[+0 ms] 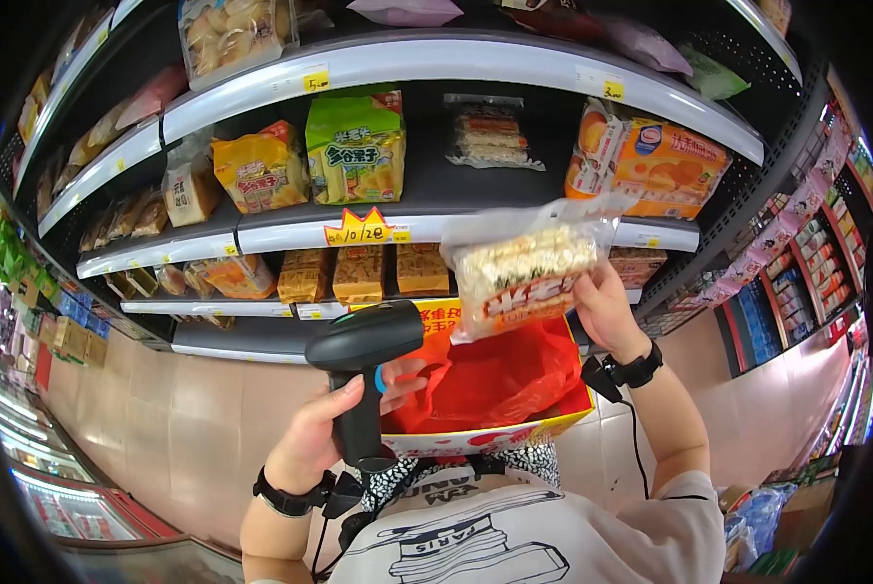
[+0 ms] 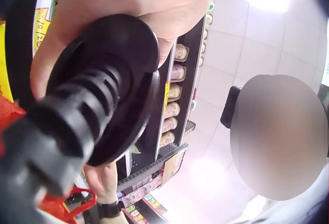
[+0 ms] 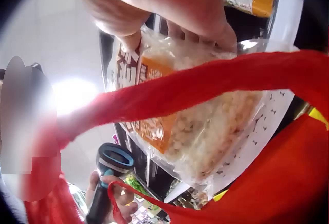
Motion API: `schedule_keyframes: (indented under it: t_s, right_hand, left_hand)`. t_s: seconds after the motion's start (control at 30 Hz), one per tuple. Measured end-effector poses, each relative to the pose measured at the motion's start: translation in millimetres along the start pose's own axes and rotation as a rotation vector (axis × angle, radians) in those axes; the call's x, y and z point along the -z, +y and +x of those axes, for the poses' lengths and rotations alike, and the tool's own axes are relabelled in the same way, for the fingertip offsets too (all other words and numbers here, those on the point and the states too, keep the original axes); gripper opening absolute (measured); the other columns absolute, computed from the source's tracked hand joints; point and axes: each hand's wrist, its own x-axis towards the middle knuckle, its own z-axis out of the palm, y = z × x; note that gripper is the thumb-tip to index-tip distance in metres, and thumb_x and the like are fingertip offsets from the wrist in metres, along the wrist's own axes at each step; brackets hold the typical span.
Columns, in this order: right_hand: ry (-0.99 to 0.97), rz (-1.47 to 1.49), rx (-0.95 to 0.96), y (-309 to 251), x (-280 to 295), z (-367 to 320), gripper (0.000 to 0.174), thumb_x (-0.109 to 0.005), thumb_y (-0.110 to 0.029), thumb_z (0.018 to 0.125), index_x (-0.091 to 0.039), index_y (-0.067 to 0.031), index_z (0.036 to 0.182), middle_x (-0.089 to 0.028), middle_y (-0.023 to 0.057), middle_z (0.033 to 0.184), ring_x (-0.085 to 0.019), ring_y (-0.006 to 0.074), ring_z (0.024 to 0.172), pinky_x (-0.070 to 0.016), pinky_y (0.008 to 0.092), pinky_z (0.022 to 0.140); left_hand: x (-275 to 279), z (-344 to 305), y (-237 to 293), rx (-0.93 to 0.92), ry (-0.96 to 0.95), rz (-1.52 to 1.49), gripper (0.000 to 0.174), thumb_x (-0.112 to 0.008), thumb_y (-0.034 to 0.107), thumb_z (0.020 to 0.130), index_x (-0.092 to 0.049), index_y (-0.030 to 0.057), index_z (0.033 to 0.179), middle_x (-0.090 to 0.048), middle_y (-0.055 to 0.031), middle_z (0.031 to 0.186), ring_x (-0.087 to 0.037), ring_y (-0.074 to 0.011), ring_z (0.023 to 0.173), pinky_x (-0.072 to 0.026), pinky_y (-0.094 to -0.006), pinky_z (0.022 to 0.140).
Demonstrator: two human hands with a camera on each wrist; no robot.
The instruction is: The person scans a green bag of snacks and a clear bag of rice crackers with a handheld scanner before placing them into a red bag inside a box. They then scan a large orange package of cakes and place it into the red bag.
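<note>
- Nearest my camera, there's the printed T-shirt (image 1: 475, 540), a PARIS drawing across its front.
- Just beyond it I've got the cardboard box (image 1: 495, 443), yellow-edged, with a red plastic bag (image 1: 509, 380) spread open inside.
- Over on the left, the left hand (image 1: 321, 420) has its fingers curled round the grip of the black barcode scanner (image 1: 366, 336), a closed hold with the handle filling it; the scanner's head sits near the box's left side.
- And on the right, the right hand (image 1: 607, 310) pinches the clear packet of puffed snack blocks (image 1: 529, 265) by its right end, thumb on the printed face, closed only as far as the packet lets it.
- That packet is up in the air, tilted, above the far right part of the box and in front of the shelves.
- Far side now: a similar clear packet (image 1: 495, 134) lies on the middle shelf, left of the orange packages (image 1: 665, 161) and right of the green snack bag (image 1: 355, 151).
- Further left I see the yellow snack bag (image 1: 261, 170), with a starburst price sign (image 1: 366, 232) on the shelf edge.
</note>
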Motion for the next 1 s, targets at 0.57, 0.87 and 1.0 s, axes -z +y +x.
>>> schedule_keyframes:
  t_s: [0.57,0.87,1.0]
  right_hand:
    - [-0.03,0.317,-0.133,-15,1,-30,0.053,-0.064,-0.016,0.083,-0.039,-0.0005,0.127,-0.05,0.0125,0.124,-0.05,0.0245,0.113,-0.0395,0.0388,0.095]
    - [-0.216,0.28,-0.427,-2,-27,-21,0.06,-0.063,-0.002,0.08,-0.032,-0.0056,0.131,-0.051,0.0097,0.12,-0.052,0.0192,0.106,-0.0415,0.0337,0.093]
    - [-0.474,-0.196,-0.279,9,-19,-10,0.057,-0.065,0.001,0.078,-0.034,-0.0043,0.125,-0.047,0.007,0.116,-0.049,0.0138,0.107,-0.0409,0.0275,0.091]
  left_hand:
    - [5,26,-8,-0.031,-0.034,-0.132,0.031,-0.054,0.02,0.083,-0.046,0.0053,0.11,-0.052,-0.0139,0.108,-0.056,-0.0291,0.101,-0.0452,-0.0389,0.087]
    - [7,20,3,-0.179,0.033,-0.222,0.033,-0.051,0.02,0.083,-0.045,0.0064,0.113,-0.047,-0.0154,0.119,-0.043,-0.0268,0.118,-0.0447,-0.0461,0.09]
    - [16,17,5,-0.192,0.074,-0.206,0.035,-0.05,0.019,0.082,-0.045,0.0062,0.115,-0.042,-0.0168,0.127,-0.039,-0.0276,0.123,-0.0444,-0.0471,0.091]
